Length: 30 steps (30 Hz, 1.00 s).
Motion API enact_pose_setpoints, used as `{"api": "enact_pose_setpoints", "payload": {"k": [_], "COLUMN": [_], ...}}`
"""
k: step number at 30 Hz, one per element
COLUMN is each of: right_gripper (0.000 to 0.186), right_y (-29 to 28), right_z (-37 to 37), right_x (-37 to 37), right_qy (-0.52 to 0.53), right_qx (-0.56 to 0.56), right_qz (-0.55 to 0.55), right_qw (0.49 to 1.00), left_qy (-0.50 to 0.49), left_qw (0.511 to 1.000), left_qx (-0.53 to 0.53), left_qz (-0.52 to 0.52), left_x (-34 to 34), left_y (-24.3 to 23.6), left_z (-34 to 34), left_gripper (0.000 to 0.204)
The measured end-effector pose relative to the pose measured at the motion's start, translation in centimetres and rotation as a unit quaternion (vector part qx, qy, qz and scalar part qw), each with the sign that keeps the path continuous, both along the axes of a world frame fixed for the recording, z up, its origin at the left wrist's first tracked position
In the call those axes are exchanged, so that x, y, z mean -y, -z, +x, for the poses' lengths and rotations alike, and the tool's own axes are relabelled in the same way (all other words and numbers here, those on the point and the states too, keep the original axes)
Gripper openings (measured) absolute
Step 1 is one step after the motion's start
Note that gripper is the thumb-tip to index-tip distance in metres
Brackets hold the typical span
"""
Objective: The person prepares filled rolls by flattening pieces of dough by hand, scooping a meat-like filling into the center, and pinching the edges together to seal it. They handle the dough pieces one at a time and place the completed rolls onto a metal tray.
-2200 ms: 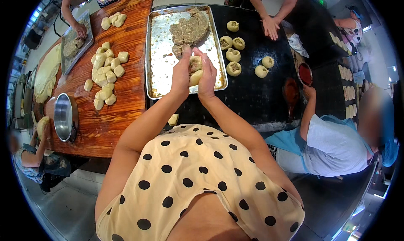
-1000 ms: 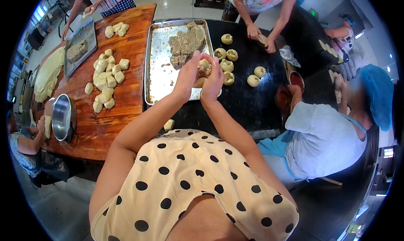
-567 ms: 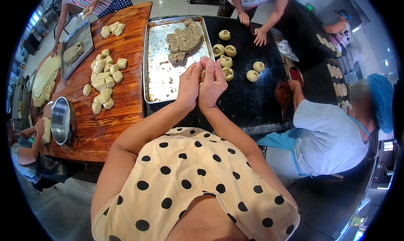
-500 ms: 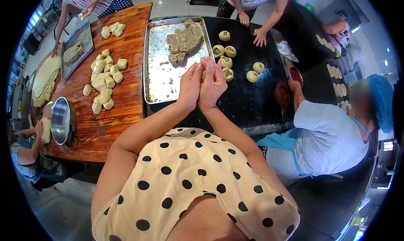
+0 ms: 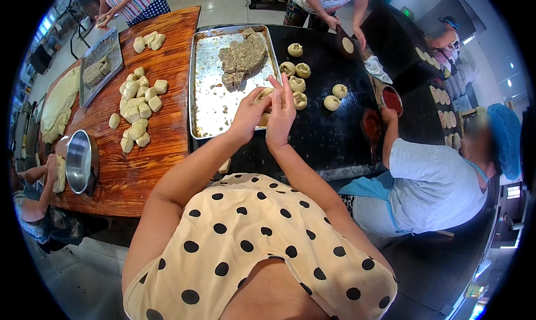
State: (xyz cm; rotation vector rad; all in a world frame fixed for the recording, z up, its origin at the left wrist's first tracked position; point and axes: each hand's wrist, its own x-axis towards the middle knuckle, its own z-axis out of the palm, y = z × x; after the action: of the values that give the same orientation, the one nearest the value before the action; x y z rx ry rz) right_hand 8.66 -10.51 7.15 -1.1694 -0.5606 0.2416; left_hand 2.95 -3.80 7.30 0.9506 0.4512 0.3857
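Between my two hands, over the near right corner of the metal tray (image 5: 204,119), sits a round dough bun (image 5: 263,119), partly covered by the fingers. My left hand (image 5: 249,114) curls around its left side. My right hand (image 5: 281,116) presses against the other side, its fingers fairly straight and pointing away from me. On the tray lies a large, crumbly slab of brownish filling (image 5: 243,57). Just right of the tray, several shaped dough buns (image 5: 297,84) stand in a cluster on the dark table, with pinched or open tops showing.
Cut dough pieces (image 5: 134,108) are heaped on the wooden table (image 5: 167,169) at left, near a steel bowl (image 5: 81,161) and a second tray (image 5: 114,63). Two buns (image 5: 332,103) lie farther right. A co-worker (image 5: 435,180) at right holds a bowl of red stuff (image 5: 392,100).
My hands have parted slightly and the right fingers have straightened, so more of the bun shows. Across the table, a co-worker now holds a dark paddle with a pale round on it.
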Motion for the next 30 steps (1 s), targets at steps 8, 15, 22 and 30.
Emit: {"api": "enact_pose_setpoints", "payload": {"k": [8, 15, 22, 30], "right_gripper": [0.051, 0.044, 0.036, 0.026], "right_y": [0.2, 1.6, 2.4, 2.2], "right_z": [2.9, 1.2, 2.2, 1.6], "right_x": [1.0, 0.7, 1.6, 0.6], "right_qy": [0.012, 0.142, 0.138, 0.168], "right_qx": [-0.112, 0.099, 0.027, 0.128], "right_qz": [0.026, -0.07, -0.068, -0.101], "right_qw": [0.993, 0.982, 0.988, 0.972], "left_qy": [0.045, -0.088, 0.078, -0.054], "left_qw": [0.993, 0.996, 0.995, 0.996], "left_qx": [-0.045, 0.0, -0.058, -0.006], "left_qz": [-0.102, 0.029, -0.018, 0.069], "left_x": [-1.3, 3.1, 1.2, 2.9], "left_y": [-3.3, 1.8, 1.1, 1.4], "left_z": [2.7, 2.2, 2.4, 2.9], "left_gripper": [0.059, 0.046, 0.054, 0.037]}}
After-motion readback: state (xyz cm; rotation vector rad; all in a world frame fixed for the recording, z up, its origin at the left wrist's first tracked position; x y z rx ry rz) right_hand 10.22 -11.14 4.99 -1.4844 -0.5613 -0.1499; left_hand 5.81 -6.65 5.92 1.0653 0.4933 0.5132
